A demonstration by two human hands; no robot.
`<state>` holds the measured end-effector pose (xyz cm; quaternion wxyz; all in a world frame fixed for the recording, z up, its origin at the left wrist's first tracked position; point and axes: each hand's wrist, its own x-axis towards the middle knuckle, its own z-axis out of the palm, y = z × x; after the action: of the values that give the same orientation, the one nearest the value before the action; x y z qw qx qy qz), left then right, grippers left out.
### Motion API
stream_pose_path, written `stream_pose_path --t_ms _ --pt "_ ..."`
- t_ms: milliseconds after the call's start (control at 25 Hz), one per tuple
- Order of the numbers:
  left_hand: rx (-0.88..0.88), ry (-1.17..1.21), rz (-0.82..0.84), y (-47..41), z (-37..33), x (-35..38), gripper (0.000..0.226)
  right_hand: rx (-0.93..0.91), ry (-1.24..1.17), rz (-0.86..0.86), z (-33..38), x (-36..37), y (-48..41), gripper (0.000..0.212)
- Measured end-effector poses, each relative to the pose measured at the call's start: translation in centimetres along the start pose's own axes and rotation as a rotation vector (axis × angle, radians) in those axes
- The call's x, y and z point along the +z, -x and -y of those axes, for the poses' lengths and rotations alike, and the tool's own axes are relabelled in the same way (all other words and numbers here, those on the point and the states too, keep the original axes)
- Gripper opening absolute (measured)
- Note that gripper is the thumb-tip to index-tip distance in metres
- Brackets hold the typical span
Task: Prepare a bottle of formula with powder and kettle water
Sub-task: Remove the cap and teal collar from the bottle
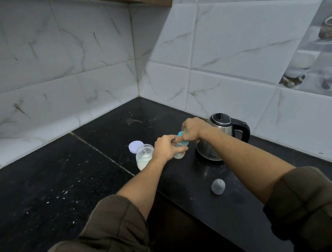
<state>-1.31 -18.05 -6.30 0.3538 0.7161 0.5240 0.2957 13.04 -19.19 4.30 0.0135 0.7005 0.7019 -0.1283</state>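
Flanking black countertop [53,179], white marbled tiles [224,54]

Both forearms [242,154] reach forward, bare below the rolled sleeves [301,201], and the hands meet close together. The left hand [168,148] wraps its fingers round the side of a bottle [179,155]. The right hand [193,130] sits just above it, back upward, fingers curled over the bottle's top.

Black counter [53,179] fills corner. White specks [64,193] scattered on its left part. White tiles with grey streaks [71,54] on both walls. Picture tile [309,59] far right. Brown shelf edge [143,1] up top.
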Motion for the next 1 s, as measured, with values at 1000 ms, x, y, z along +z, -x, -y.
stream_pose_path --t_ms 1000 --pt "-0.094 0.023 -0.092 1.9 4.2 3.6 0.056 0.221 0.153 0.127 -6.0 11.0 2.4 0.050"
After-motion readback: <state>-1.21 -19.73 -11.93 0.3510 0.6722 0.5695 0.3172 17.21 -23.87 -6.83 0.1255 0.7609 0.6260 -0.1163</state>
